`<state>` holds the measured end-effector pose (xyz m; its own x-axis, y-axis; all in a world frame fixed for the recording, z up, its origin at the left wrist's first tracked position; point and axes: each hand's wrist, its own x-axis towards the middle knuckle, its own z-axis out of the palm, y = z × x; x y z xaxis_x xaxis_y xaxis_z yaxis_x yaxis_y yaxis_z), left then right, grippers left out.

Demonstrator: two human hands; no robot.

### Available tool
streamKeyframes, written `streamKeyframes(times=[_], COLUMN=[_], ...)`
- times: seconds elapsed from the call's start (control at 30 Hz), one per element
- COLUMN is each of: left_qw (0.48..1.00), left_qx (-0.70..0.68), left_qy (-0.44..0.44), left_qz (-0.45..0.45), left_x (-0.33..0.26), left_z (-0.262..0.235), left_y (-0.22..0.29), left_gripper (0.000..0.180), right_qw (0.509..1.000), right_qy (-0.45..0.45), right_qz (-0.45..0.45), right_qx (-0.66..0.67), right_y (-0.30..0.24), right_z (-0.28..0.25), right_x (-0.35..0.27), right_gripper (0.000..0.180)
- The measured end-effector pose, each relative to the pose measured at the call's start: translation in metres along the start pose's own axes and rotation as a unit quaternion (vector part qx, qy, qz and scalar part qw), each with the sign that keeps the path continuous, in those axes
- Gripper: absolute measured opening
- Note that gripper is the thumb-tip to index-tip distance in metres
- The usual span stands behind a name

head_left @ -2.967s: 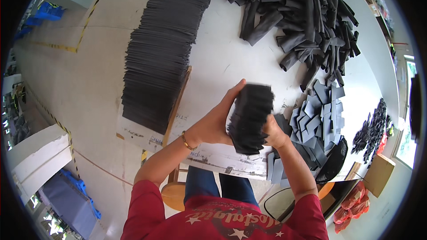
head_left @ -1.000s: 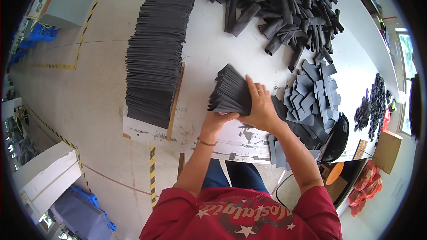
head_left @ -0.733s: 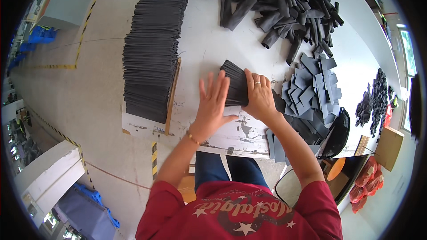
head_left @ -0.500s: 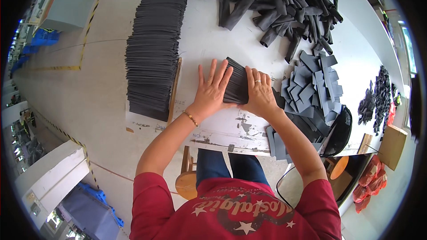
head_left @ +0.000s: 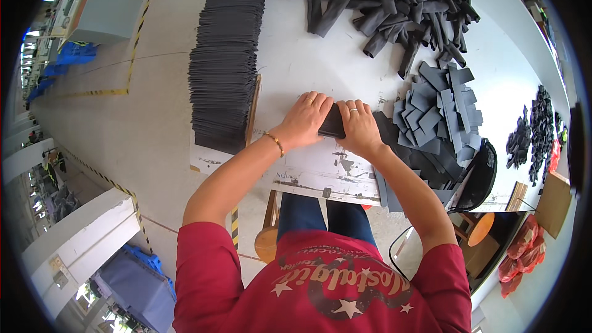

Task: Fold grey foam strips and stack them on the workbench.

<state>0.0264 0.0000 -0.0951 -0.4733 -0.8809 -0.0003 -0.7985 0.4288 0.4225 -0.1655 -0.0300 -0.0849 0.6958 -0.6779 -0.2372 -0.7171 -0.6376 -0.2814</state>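
Note:
A small stack of black fabric pieces (head_left: 332, 124) is held on the white table, squeezed between both palms near the front edge. My left hand (head_left: 305, 119) grips its left end, fingers bent over the top. At the other end, my right hand (head_left: 361, 128), with a ring on one finger, closes round the stack. Much of the stack is covered by the hands. Left of them runs a long row of tightly packed black pieces (head_left: 225, 61), bordered at its near right by a thin wooden board (head_left: 253, 111).
Loose black fabric tubes (head_left: 382, 0) are heaped at the far side. Flat dark grey pieces (head_left: 431, 111) lie scattered on the right, beside a black mesh object (head_left: 481, 176). A wooden stool (head_left: 266, 243) stands under the table's front edge (head_left: 327, 193).
The stack has gone from a broad fanned shape to a narrow compact block. My fingers, spread before, now bend around it. The whole view has shifted slightly.

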Motion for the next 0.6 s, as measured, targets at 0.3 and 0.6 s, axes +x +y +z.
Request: streamKeyframes(times=[0.3, 0.6], left_qw=[1.0, 0.998], left_qx=[0.013, 0.044], left_qy=[0.021, 0.035], left_qz=[-0.017, -0.036], left_x=[-0.004, -0.02], left_z=[0.001, 0.007], left_y=[0.005, 0.014], left_gripper=[0.084, 0.082], right_qw=[0.999, 0.99], right_qy=[0.046, 0.06], right_qz=[0.005, -0.017], right_qx=[-0.004, -0.128], right_y=[0.009, -0.02], right_z=[0.006, -0.005], right_x=[-0.02, -0.007], right_gripper=[0.103, 0.102])
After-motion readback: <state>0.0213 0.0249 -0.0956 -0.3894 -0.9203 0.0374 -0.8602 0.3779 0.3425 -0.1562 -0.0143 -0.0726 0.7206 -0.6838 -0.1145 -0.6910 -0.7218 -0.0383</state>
